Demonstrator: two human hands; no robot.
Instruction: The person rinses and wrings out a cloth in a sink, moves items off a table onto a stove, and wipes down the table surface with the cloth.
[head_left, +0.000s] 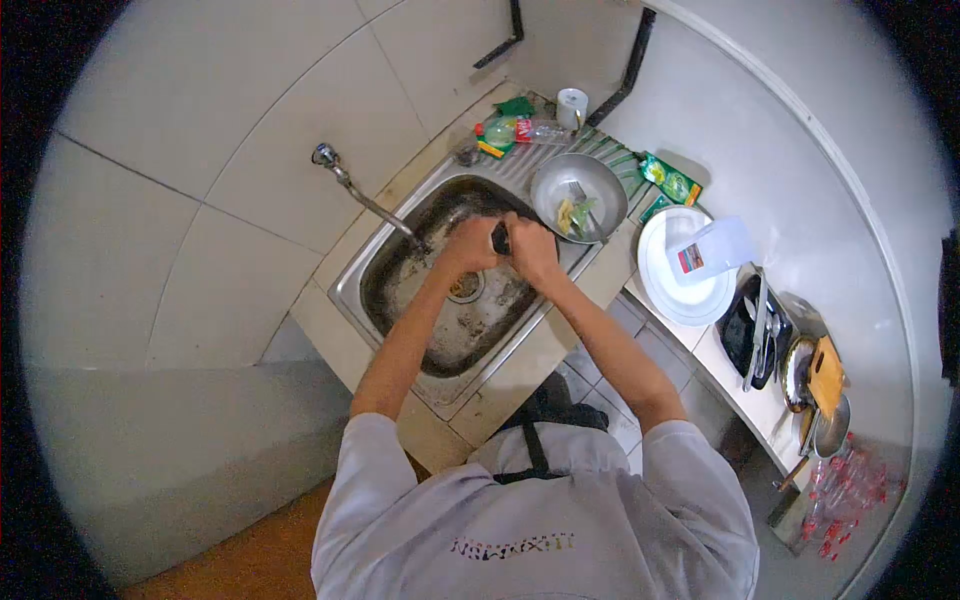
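Both my hands are close together over the far right part of the metal sink basin (pixel 480 330). A small black object (pixel 500 238) shows between them; its kind cannot be made out. My left hand (pixel 470 247) has its fingers closed against the object's left side. From the right, my right hand (pixel 532 247) curls round it, fingers bent. Just beyond that hand, a round metal pan (pixel 548 192) rests on the drainboard, with a fork and yellow-green scraps in it. The tap (pixel 375 205) reaches over the basin from the left.
A plastic bottle (pixel 545 132) and a white mug (pixel 572 105) stand at the back. To the right are white plates (pixel 655 275) with a clear plastic container (pixel 722 248), a black cutlery tray (pixel 735 335), a wooden board (pixel 826 375) and several empty bottles (pixel 845 490).
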